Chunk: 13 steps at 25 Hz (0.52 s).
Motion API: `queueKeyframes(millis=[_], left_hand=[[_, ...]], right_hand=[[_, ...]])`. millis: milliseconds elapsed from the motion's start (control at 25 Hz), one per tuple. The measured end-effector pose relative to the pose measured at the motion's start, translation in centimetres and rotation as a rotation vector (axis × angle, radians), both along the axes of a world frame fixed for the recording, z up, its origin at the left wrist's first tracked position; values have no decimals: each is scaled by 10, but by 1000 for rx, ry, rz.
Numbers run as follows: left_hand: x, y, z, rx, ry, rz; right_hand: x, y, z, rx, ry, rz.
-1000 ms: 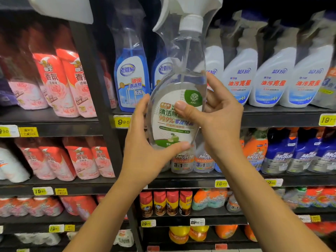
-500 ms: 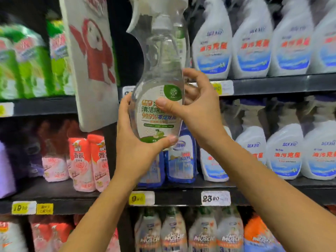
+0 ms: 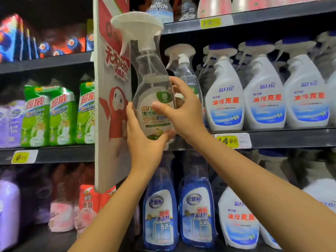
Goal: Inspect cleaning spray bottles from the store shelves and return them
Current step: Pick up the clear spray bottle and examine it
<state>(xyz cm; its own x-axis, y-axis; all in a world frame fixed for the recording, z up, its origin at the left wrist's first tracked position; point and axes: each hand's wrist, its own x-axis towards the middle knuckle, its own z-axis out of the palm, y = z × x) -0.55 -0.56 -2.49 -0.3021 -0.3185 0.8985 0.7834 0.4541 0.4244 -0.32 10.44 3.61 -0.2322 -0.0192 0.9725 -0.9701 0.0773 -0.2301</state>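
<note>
Return, seemingly — left hand [image 3: 143,145] and right hand [image 3: 185,113] clasp the clear plastic white-triggered spray bottle [image 3: 151,79], which next needs upright shelving.

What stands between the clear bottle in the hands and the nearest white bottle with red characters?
In the head view, a second clear spray bottle stands there, partly hidden by the right hand gripping the held bottle.

Thumb of right hand [image 3: 183,113] covers mid-label text on the clear spray bottle [image 3: 151,84]; left hand [image 3: 143,142] hides part of its base. Top-shelf bottles [image 3: 160,8] cut off at upper edge; price tag [image 3: 22,157] at left blurred, unreadable.
</note>
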Motion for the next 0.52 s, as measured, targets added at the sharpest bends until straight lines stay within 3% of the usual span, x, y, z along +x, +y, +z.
queueKeyframes(millis=[360,520], left_hand=[[-17,2,8,-53,31,167],[-22,5,10,-94,11,210]], right_hand=[[-29,-12,8,-65,19,-43],[-32,-7,11,5,93,-297]])
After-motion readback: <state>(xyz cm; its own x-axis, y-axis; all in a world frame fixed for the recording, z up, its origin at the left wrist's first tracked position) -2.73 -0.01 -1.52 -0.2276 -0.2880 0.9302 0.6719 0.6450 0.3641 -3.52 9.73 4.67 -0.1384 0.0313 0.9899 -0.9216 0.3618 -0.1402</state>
